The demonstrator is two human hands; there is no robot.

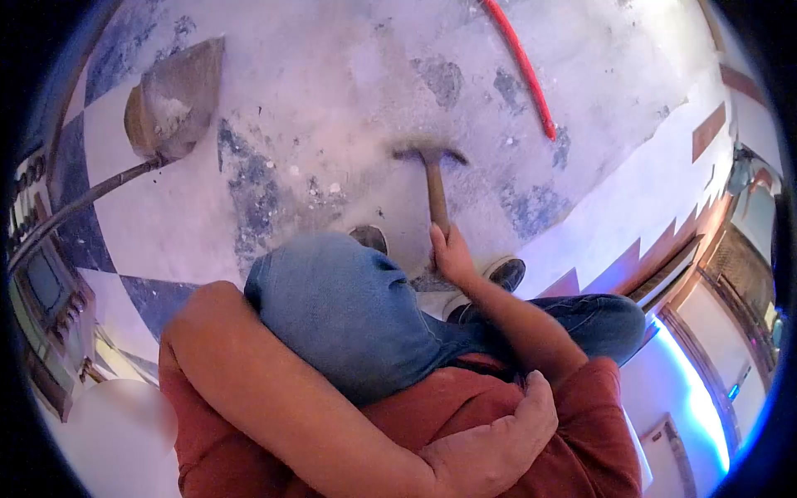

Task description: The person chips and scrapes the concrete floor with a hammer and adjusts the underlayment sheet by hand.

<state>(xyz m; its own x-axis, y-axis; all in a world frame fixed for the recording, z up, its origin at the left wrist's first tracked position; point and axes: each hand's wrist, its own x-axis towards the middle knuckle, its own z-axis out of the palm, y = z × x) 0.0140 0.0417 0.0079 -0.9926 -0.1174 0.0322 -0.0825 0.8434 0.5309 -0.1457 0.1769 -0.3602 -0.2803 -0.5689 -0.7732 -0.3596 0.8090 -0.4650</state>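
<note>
My right hand is wrapped round the wooden handle of a hammer. The hammer's wide, thin-ended head lies at or just above the worn, dusty floor; the exact contact is unclear. Across my front, my left hand rests against the red shirt by my right upper arm. Its visible fingers are stretched out and hold nothing I can see. My bent knee in blue jeans is left of the hammer, with parts of my dark shoes showing below.
A shovel with pale debris on its blade lies at left, its long handle running to the lower left. A red tube stretches over the floor at upper right. Brown stepped tiles edge the wall at right.
</note>
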